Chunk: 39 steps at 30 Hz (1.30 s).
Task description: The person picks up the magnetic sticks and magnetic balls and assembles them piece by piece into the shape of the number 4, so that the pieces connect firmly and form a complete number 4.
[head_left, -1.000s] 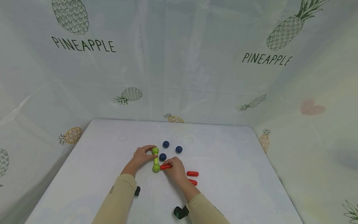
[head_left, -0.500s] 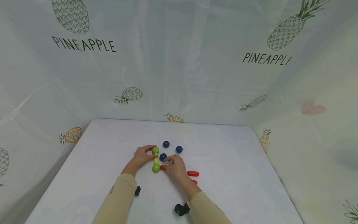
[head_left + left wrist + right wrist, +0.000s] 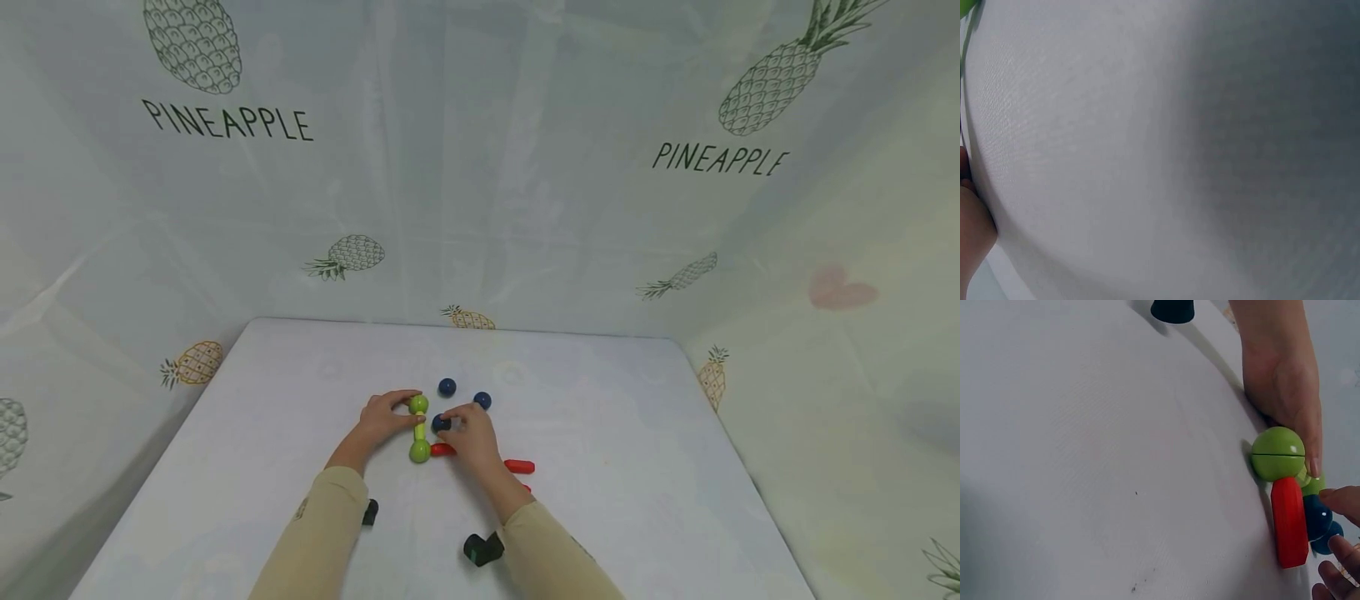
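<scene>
In the head view my left hand [image 3: 382,418] holds the upper green ball [image 3: 418,404] between thumb and finger. A yellow-green rod [image 3: 420,430] links it to a lower green ball [image 3: 420,451]. A red stick [image 3: 1289,523] lies end-on against that lower ball in the right wrist view. My right hand [image 3: 474,440] pinches a dark blue ball [image 3: 441,423] beside the rod, its fingertips on either side of the ball. The left wrist view shows mostly white surface, with a green edge [image 3: 966,6] in the corner.
Two more blue balls [image 3: 447,387] [image 3: 482,401] sit farther back. Red sticks [image 3: 519,467] lie right of my right hand, one partly hidden. Black pieces [image 3: 483,549] [image 3: 371,512] lie near the forearms. A printed curtain surrounds the white table [image 3: 637,467].
My right hand has let go of the red stick by the lower green ball, moved slightly away from me and taken hold of the nearest blue ball. My left hand stays in place.
</scene>
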Each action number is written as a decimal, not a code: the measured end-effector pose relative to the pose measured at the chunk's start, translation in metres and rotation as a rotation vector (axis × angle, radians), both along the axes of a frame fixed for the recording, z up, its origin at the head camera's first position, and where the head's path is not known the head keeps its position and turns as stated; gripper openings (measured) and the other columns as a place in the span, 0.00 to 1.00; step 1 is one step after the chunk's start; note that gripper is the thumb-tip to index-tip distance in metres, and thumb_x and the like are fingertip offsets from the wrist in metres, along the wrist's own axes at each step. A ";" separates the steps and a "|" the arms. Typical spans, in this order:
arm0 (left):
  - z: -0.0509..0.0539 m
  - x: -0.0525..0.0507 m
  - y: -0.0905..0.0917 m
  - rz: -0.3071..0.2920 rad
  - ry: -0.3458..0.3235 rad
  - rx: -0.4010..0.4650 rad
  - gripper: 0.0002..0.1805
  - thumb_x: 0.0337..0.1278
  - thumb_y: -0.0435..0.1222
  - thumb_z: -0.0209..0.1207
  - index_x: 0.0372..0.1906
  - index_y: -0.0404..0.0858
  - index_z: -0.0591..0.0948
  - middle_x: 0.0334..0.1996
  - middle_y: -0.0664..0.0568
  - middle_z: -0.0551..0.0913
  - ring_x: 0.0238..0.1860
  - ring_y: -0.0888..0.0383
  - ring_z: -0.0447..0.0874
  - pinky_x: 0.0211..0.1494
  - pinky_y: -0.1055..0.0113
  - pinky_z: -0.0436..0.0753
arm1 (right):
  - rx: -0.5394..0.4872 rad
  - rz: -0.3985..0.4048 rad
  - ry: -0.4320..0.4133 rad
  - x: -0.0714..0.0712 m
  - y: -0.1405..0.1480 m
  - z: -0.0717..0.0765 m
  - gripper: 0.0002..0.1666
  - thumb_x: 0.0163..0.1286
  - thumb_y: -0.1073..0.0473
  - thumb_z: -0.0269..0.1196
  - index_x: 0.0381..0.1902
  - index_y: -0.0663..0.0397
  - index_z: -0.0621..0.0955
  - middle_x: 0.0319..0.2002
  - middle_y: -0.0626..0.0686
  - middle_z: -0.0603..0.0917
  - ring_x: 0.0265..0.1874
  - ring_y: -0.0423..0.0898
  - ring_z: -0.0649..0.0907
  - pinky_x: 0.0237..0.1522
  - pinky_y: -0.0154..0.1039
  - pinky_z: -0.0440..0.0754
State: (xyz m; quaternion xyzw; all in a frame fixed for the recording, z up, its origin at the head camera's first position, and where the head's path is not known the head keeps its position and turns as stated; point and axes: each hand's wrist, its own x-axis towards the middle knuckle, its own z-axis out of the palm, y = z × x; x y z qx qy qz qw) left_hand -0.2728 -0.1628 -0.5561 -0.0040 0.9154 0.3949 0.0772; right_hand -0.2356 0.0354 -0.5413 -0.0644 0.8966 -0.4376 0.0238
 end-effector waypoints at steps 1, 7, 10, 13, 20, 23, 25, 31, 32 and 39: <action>0.000 0.000 0.000 0.001 -0.003 0.000 0.31 0.50 0.47 0.71 0.62 0.49 0.79 0.48 0.54 0.82 0.59 0.46 0.66 0.62 0.39 0.64 | 0.004 -0.003 0.001 -0.001 0.000 0.000 0.12 0.58 0.59 0.73 0.41 0.49 0.87 0.47 0.50 0.77 0.48 0.51 0.77 0.52 0.47 0.78; 0.001 0.001 0.002 -0.019 0.011 0.004 0.30 0.51 0.47 0.71 0.62 0.48 0.79 0.48 0.53 0.82 0.59 0.45 0.67 0.62 0.39 0.63 | -0.001 -0.005 -0.009 -0.004 -0.001 -0.004 0.13 0.57 0.60 0.73 0.42 0.48 0.87 0.46 0.49 0.77 0.47 0.50 0.77 0.51 0.46 0.78; 0.000 0.001 0.002 -0.024 0.024 0.005 0.30 0.51 0.46 0.70 0.62 0.48 0.79 0.48 0.53 0.82 0.58 0.45 0.67 0.63 0.40 0.62 | 0.004 -0.005 -0.003 -0.005 -0.001 -0.005 0.13 0.57 0.60 0.73 0.42 0.48 0.86 0.45 0.49 0.78 0.46 0.50 0.77 0.50 0.46 0.78; 0.000 0.001 0.003 -0.023 0.025 0.004 0.30 0.51 0.47 0.70 0.62 0.48 0.79 0.49 0.53 0.82 0.59 0.45 0.67 0.63 0.40 0.63 | 0.006 -0.013 -0.006 -0.005 -0.002 -0.005 0.13 0.57 0.61 0.73 0.42 0.48 0.85 0.45 0.50 0.79 0.45 0.50 0.77 0.49 0.46 0.78; -0.001 0.000 0.004 -0.009 0.011 0.019 0.30 0.51 0.47 0.71 0.61 0.49 0.78 0.49 0.55 0.80 0.57 0.46 0.67 0.60 0.42 0.66 | -0.057 -0.038 -0.037 -0.005 -0.003 -0.005 0.14 0.57 0.64 0.72 0.41 0.48 0.83 0.42 0.47 0.80 0.43 0.48 0.76 0.46 0.43 0.77; -0.002 -0.001 0.004 -0.004 0.010 0.023 0.30 0.50 0.46 0.71 0.61 0.49 0.78 0.49 0.56 0.80 0.56 0.47 0.68 0.59 0.43 0.67 | -0.087 -0.045 -0.042 -0.005 -0.002 -0.005 0.15 0.57 0.64 0.71 0.42 0.48 0.83 0.41 0.47 0.80 0.42 0.47 0.76 0.45 0.42 0.78; -0.002 -0.001 0.004 -0.006 0.009 0.023 0.30 0.50 0.46 0.71 0.61 0.49 0.77 0.49 0.56 0.80 0.56 0.47 0.68 0.59 0.44 0.67 | -0.103 -0.046 -0.045 -0.004 -0.001 -0.006 0.15 0.58 0.63 0.70 0.44 0.48 0.82 0.41 0.46 0.80 0.43 0.47 0.76 0.45 0.42 0.78; 0.000 0.000 0.002 -0.009 0.003 0.013 0.30 0.51 0.47 0.70 0.62 0.50 0.77 0.50 0.55 0.79 0.57 0.47 0.67 0.60 0.41 0.66 | -0.131 -0.061 -0.052 -0.001 0.005 -0.005 0.18 0.61 0.61 0.68 0.50 0.48 0.82 0.45 0.46 0.81 0.45 0.46 0.77 0.45 0.40 0.78; 0.001 0.000 0.002 -0.007 0.003 0.012 0.30 0.51 0.47 0.70 0.62 0.50 0.77 0.50 0.55 0.79 0.57 0.47 0.67 0.60 0.40 0.66 | -0.131 -0.065 -0.051 -0.001 0.006 -0.004 0.18 0.62 0.60 0.68 0.51 0.48 0.82 0.45 0.46 0.81 0.44 0.46 0.77 0.44 0.39 0.79; 0.002 0.000 0.000 0.001 0.004 0.009 0.29 0.51 0.46 0.70 0.61 0.49 0.78 0.49 0.54 0.80 0.57 0.46 0.68 0.60 0.40 0.66 | -0.144 -0.077 -0.048 0.003 0.011 0.000 0.21 0.63 0.59 0.68 0.55 0.51 0.81 0.44 0.49 0.79 0.41 0.46 0.77 0.40 0.38 0.80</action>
